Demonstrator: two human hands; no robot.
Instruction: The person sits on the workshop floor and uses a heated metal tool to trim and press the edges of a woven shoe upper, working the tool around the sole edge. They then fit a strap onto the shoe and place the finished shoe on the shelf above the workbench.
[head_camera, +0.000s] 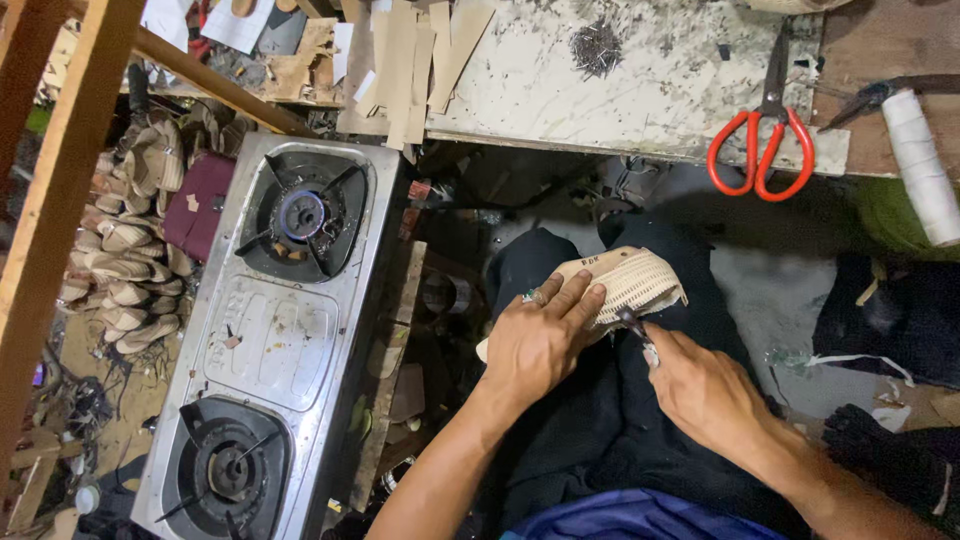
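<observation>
Seen from the head camera, looking down onto a lap in dark trousers (570, 440).

Left hand (540, 335): laid flat over a pale woven shoe piece (630, 280), fingers spread and pressed on its top, thumb hidden beneath; a ring worn on 1 finger. Held against the knee, just below the bench edge.

Right hand (705, 385): closed around a small metal tool (635, 325), only its tip visible, touching the lower edge of the woven piece beside the left fingertips.

Left of the lap: a steel gas stove (275, 335) with 2 burners, both unlit, nothing standing on either. Beyond the stove, on the floor, a heap of tan shoe soles (125, 240) stacked loosely, with a maroon pouch (200, 205) leaning beside them.

Above: a worn, paint-flecked workbench (600, 85). On it, orange-handled scissors (762, 130) lying closed, blades pointed away; a white spool of thread (922, 165) at the far right, tilted; a small dark pile of nails (596, 48) near the top; strips of brown cardboard (410, 65) overhanging the bench's left end. White paper sheets (235, 20) at the top left, too small to read.

Wooden beams (70, 170) crossing the left side. Dark cloth scraps (895, 320) at the right, near the knee.
</observation>
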